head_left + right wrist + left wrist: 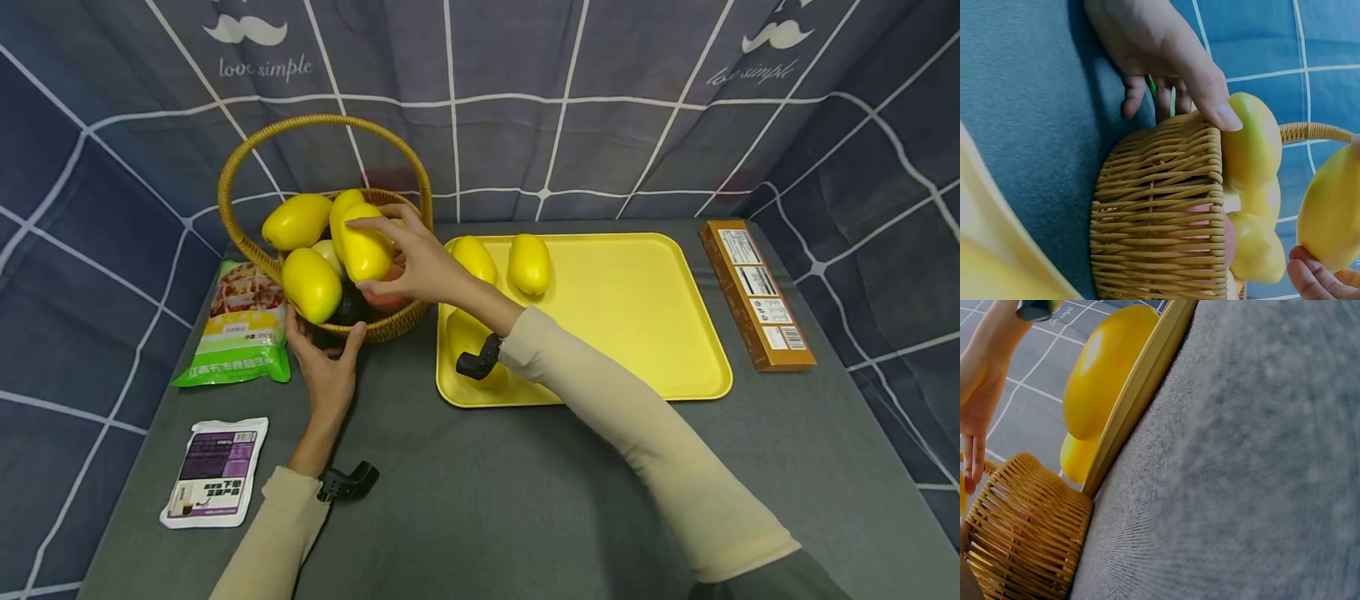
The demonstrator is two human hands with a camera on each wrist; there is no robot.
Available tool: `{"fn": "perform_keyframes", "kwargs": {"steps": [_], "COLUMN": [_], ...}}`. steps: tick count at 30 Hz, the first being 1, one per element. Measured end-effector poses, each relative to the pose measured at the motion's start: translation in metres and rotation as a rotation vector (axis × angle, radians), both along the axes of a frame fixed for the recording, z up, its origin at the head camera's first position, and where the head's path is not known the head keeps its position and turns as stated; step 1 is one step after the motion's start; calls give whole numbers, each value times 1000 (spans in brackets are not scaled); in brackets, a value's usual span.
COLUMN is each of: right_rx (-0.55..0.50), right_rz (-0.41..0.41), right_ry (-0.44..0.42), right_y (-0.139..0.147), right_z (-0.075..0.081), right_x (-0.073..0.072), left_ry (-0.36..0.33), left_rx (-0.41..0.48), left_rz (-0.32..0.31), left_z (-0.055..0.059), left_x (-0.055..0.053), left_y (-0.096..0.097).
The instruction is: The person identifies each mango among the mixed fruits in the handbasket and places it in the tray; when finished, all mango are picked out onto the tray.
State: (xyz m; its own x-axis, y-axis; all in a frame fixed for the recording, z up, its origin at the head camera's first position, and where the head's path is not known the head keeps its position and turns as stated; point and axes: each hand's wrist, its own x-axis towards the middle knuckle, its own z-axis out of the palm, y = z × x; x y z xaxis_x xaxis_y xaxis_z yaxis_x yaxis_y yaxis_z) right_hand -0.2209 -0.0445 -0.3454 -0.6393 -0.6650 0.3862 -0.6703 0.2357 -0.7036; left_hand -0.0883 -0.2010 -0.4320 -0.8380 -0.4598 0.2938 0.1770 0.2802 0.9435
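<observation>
A wicker basket point(397, 321) point(1022, 531) point(1160, 219) with a hoop handle stands at the back left of the grey table, heaped with yellow fruits. My right hand point(408, 262) reaches in from the right and grips one yellow fruit point(363, 246) point(1329, 212) at the top of the heap. My left hand point(322, 354) point(1160, 50) holds the basket's near wall, thumb on the rim. Beside the basket lies a yellow tray point(637, 308) point(1141, 381) with two yellow fruits point(528, 263) at its far left and a third point(468, 333) partly hidden under my right wrist.
A green snack packet point(243, 321) lies left of the basket and a purple-and-white pouch point(213, 471) nearer me. A long brown box point(757, 292) sits right of the tray. Checked blue cloth walls close in the back and sides.
</observation>
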Motion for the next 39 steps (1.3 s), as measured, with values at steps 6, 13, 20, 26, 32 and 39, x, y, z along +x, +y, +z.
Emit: {"fn": "perform_keyframes", "kwargs": {"steps": [6,13,20,26,32,39], "right_rx": [4,12,-2,6,40,88], "right_rz": [5,-54,-103,-116,-142,-151], "right_ry": [29,12,8,37,55,56], "right_y": [21,57,93,117,139,163], "right_z": [-3,-21,-37,-47,-55,-67], "right_x": [14,22,32,39,47,56], "left_ry": [-2,0,-2,12,13,3], "left_rx": [-8,-2,1,-2,-4,-8], "left_rz": [1,-5,0,7,8,3], "left_z": [1,0,1,0,0,0], "left_x": [0,0,0,0,0,-1], "left_y": [0,0,1,0,-1,0]}}
